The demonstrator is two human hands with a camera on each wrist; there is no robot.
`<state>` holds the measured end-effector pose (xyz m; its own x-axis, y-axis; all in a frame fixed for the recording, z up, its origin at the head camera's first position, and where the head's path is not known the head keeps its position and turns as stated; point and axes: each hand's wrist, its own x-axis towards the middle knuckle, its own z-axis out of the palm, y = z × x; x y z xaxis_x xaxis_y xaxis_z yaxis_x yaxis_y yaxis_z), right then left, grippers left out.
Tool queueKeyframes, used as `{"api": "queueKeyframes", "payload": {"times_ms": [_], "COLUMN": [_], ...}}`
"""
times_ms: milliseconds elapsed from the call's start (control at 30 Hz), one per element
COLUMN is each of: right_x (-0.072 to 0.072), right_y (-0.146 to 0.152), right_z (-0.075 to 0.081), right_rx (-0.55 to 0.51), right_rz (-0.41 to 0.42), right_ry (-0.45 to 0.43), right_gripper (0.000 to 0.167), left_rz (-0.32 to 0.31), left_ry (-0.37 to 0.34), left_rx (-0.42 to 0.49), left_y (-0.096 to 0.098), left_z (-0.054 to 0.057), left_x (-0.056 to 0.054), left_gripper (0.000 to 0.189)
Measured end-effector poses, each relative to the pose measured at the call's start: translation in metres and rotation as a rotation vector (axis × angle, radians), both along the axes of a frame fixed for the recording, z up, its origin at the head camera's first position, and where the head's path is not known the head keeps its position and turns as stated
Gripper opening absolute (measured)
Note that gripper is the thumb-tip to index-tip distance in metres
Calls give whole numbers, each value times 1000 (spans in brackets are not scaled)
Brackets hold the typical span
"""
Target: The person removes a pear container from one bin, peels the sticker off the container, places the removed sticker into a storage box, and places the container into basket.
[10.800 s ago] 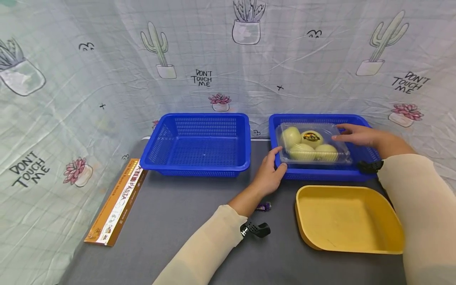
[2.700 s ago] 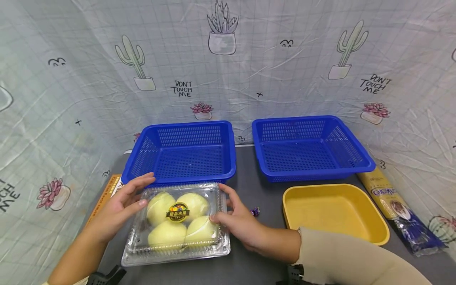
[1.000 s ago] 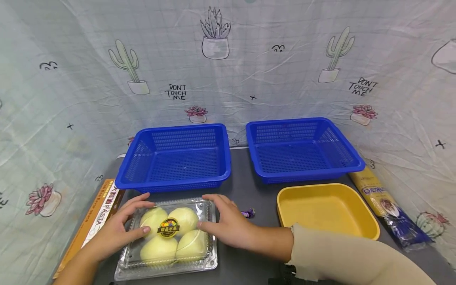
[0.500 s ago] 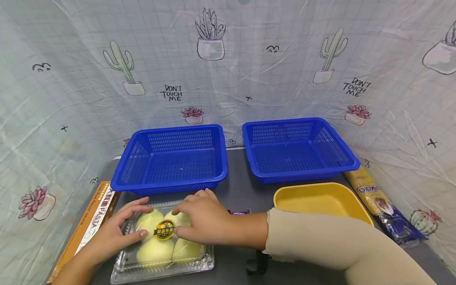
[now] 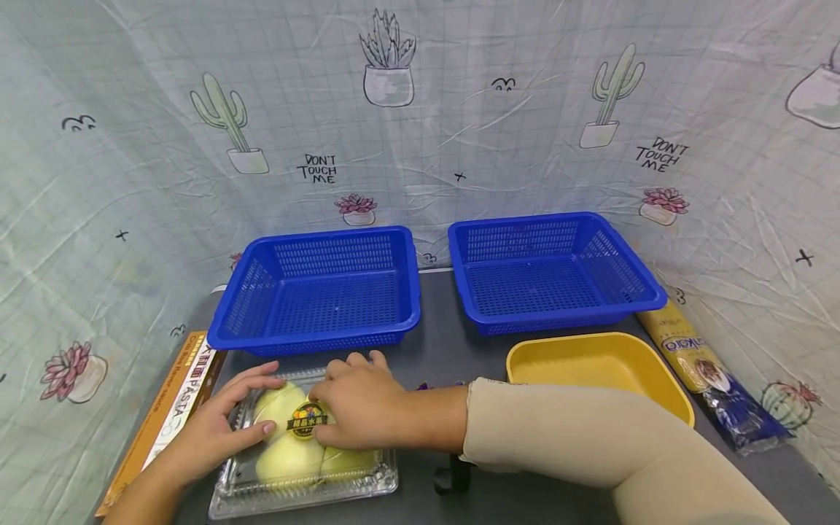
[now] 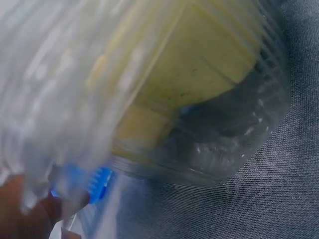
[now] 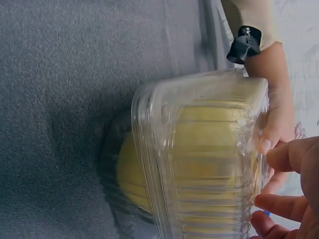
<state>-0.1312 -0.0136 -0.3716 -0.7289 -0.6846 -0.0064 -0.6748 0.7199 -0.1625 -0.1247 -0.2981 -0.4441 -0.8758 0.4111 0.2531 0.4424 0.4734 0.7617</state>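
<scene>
A clear plastic clamshell box (image 5: 295,499) with several pale yellow-green fruits (image 5: 289,459) lies on the table at front left. A round black label (image 5: 307,419) sits on its lid. My left hand (image 5: 210,434) rests on the box's left side, thumb on the lid and fingers spread toward its far edge. Over the lid's right part lies my right hand (image 5: 361,412), its thumb tip beside the label. In the right wrist view, that hand's spread fingertips (image 7: 279,204) touch the top of the lid. The left wrist view is filled mostly by the box's ribbed side (image 6: 224,159).
Two blue baskets, left (image 5: 315,341) and right (image 5: 571,318), stand along the back curtain. A yellow tray (image 5: 558,350) is at the right, beside a pasta bag (image 5: 709,375). An orange pasta box (image 5: 160,430) lies at the left. My right forearm partly covers a small purple-wrapped item (image 5: 423,386).
The fruit box, in the right blue basket at first, is on the table at front left. Within the last second my right hand slid left from the box's right edge onto the lid.
</scene>
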Motion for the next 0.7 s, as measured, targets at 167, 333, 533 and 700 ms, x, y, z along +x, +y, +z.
{"api": "queueKeyframes", "payload": {"times_ms": [167, 333, 533, 700], "right_x": [-3, -5, -4, -5], "right_y": [-6, -9, -12, -17], "right_z": [-2, -5, -7, -7], "right_rx": [6, 7, 1, -9], "right_rz": [-15, -24, -20, -5], "right_ry": [-7, -28, -28, -19], "right_gripper": [38, 36, 47, 33], "left_rz": [-2, 2, -10, -12], "left_ry": [6, 12, 15, 8], "left_rx": [0, 0, -6, -6], "left_y": [1, 2, 2, 2], "left_z": [1, 1, 2, 3], "left_x": [0, 2, 1, 1], "left_gripper": [56, 57, 57, 56]}}
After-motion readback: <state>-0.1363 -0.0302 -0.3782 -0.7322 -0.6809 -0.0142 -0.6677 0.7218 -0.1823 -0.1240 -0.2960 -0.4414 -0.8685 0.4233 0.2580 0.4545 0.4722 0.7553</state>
